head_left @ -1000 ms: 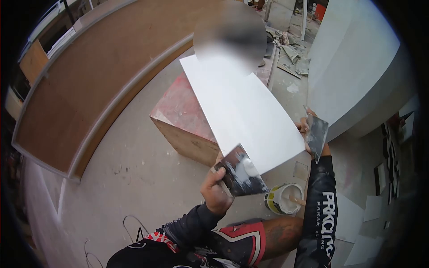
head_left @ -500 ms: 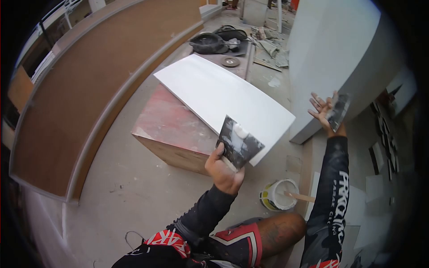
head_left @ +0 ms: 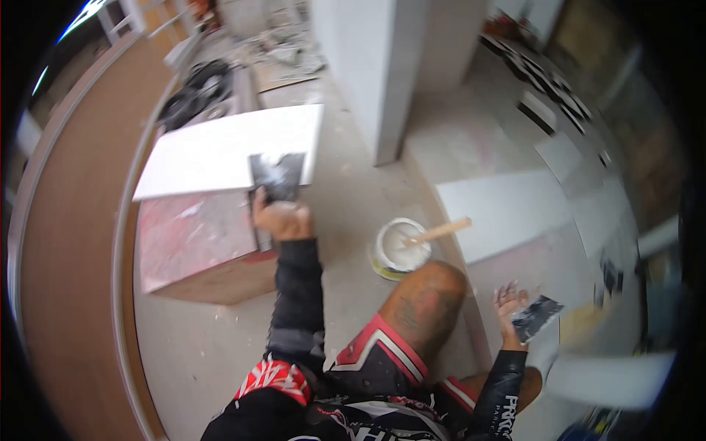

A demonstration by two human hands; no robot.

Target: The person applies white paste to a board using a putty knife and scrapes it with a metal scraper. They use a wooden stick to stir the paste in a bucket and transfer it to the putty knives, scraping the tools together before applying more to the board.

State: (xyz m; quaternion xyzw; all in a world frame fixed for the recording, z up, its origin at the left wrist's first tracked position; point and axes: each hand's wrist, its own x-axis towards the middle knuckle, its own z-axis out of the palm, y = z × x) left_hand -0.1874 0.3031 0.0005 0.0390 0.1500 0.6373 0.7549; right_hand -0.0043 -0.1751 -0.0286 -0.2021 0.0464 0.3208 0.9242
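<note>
My left hand [head_left: 283, 219] grips a dark, wide putty scraper [head_left: 278, 175] with a smear of white putty on its blade. The blade overlaps the front right part of a white panel [head_left: 220, 147], which lies across a red-stained wooden box [head_left: 195, 231]. Lower right, my right hand [head_left: 507, 305] has its fingers spread, while a second putty scraper [head_left: 537, 317] is held at the thumb side. White marks streak that blade too. Between the hands, near my knee, stands a bucket [head_left: 401, 250] of white putty with a wooden stick [head_left: 441, 231] in it.
A long brown curved board [head_left: 81, 220] with a pale edge runs along the left. Behind the panel lie black items [head_left: 198, 92] and rubble [head_left: 283, 62]. A white column [head_left: 371, 73] rises at the back, and a flat white sheet [head_left: 507, 213] lies on the right.
The view has swung to the right. My right hand has come down from beside the column to near my knee with its scraper; my left hand still holds its scraper over the panel.
</note>
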